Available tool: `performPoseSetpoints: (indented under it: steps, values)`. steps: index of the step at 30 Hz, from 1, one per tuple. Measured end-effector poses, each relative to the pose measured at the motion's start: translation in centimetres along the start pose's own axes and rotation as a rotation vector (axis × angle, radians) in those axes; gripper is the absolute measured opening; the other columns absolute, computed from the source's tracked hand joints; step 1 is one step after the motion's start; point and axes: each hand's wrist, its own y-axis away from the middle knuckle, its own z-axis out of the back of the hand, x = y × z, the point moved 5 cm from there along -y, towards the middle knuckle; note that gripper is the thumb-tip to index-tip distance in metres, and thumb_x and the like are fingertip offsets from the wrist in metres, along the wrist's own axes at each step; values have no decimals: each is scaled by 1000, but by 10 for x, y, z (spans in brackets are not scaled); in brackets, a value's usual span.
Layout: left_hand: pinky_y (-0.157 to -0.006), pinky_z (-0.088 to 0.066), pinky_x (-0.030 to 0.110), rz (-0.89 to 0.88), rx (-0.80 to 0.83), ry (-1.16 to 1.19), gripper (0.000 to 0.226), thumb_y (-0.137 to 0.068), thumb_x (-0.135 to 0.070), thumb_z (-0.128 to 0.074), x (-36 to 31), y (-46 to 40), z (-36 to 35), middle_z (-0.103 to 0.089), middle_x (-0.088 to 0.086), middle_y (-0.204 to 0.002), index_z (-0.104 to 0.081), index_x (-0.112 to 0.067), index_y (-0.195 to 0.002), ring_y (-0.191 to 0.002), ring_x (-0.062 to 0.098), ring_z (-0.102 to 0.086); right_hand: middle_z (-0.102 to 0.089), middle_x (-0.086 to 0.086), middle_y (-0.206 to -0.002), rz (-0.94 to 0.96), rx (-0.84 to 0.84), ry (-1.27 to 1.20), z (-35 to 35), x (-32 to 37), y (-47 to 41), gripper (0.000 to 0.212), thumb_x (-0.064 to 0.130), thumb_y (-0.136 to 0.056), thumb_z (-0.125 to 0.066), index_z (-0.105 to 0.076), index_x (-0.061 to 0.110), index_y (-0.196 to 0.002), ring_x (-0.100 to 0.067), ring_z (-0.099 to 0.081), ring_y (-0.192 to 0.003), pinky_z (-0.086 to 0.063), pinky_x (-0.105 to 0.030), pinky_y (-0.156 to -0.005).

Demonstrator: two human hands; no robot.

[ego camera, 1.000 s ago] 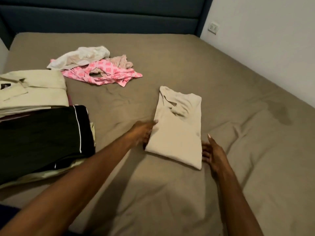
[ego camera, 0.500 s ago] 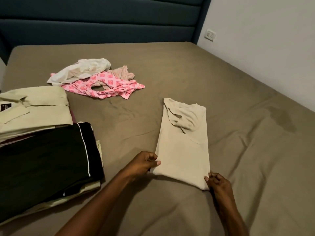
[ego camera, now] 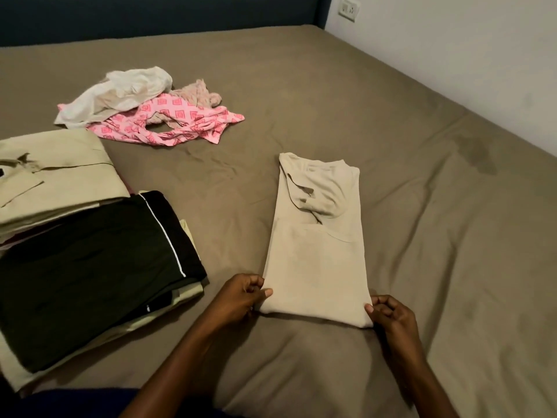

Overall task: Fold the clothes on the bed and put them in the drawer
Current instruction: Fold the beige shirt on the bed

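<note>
Left hand (ego camera: 241, 297) curled, thumb on top, pinching the near left corner of the folded beige shirt (ego camera: 316, 254). Right hand (ego camera: 390, 316) likewise curled, pinching the near right corner of that shirt. Shirt lying flat as a long narrow strip on the bed (ego camera: 422, 146), stretching away from both hands, neckline at its far end.

Against half a second ago: same grip at both corners, shirt in the same lie, no fold begun. Against a full second ago: fingers then straight and loose beside the shirt's edges, now closed onto the corners.

Left of the shirt, well apart: black folded garment (ego camera: 90, 260) with a white piping line, on top of a pale stack. Beyond that, a cream folded shirt (ego camera: 57, 170). Farther from the beige shirt, up and left: loose heap of a white garment (ego camera: 120, 92) and a pink patterned garment (ego camera: 168, 122), unfolded. Dark headboard (ego camera: 150, 13) at the bed's far end, wall socket (ego camera: 349, 8) beside it.
</note>
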Motion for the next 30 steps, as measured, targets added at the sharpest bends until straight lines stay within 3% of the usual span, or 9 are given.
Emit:
performPoseSetpoints:
  steps: [4,9,13,16,18,20,24,28,30]
  values:
    - [-56,-46,30,-11,-55,-53,15,-95,-28,-72,18,36,5,-70,15,-74,-71,-13,-91,-56,16,-57,-71,-18,-76,-23,-61,29,0,-13,42,9,-3,-96,-62,-70,-2,-92,-24,-62,-72,-51,-29,-69]
    - [-64,-53,26,31,-57,-64,11,-95,-31,-70,32,78,5,-75,4,-87,-75,-22,-94,-73,17,-70,-65,-13,-67,-21,-52,105,0,-31,81,17,-5,-96,-62,-70,5,-83,-18,-54,-62,-42,-21,-54]
    - [-70,-59,32,107,-17,-22,11,-95,-32,-69,40,95,4,-76,1,-91,-75,-22,-96,-79,17,-72,-50,-8,-55,-41,-31,205,2,-32,98,24,-3,-95,-65,-70,10,-77,-19,-38,-56,-32,-29,-57]
    - [-70,-60,32,120,-51,-25,13,-91,-36,-73,36,92,3,-76,-1,-88,-75,-24,-94,-77,16,-71,-63,4,-57,76,-168,540,-6,-5,85,21,14,-95,-71,-68,19,-74,-23,-51,-51,-39,-31,-53]
    - [-59,-57,31,95,-163,23,18,-90,-44,-72,34,87,4,-74,0,-81,-74,-26,-91,-67,14,-68,-64,10,-62,192,-350,812,-21,24,66,18,29,-91,-74,-64,25,-76,-17,-60,-59,-45,-31,-58]
    - [-59,-57,30,39,-295,-16,28,-89,-56,-66,33,85,5,-73,-6,-80,-72,-29,-93,-69,8,-67,-64,12,-70,328,-396,830,-45,47,37,14,27,-87,-78,-66,25,-80,-13,-60,-65,-45,-31,-64]
    - [-73,-58,28,-56,-421,-314,32,-89,-66,-54,27,81,4,-70,-19,-89,-62,-38,-104,-80,0,-66,-68,10,-93,571,-205,702,-116,72,-33,20,29,-79,-82,-71,23,-94,-11,-65,-79,-52,-37,-76]
    - [-71,-58,32,-80,-427,-217,22,-92,-56,-61,26,75,11,-72,-16,-84,-66,-36,-100,-77,1,-67,-58,0,-124,574,-81,861,-169,76,-86,49,45,-76,-72,-68,19,-118,-16,-57,-113,-32,-32,-91]
    - [-66,-58,36,-59,-404,-103,16,-93,-46,-68,29,74,14,-73,-8,-78,-72,-31,-97,-70,6,-68,-57,-4,-127,536,-88,917,-173,70,-94,38,33,-78,-74,-72,17,-112,-20,-54,-123,-28,-32,-94]
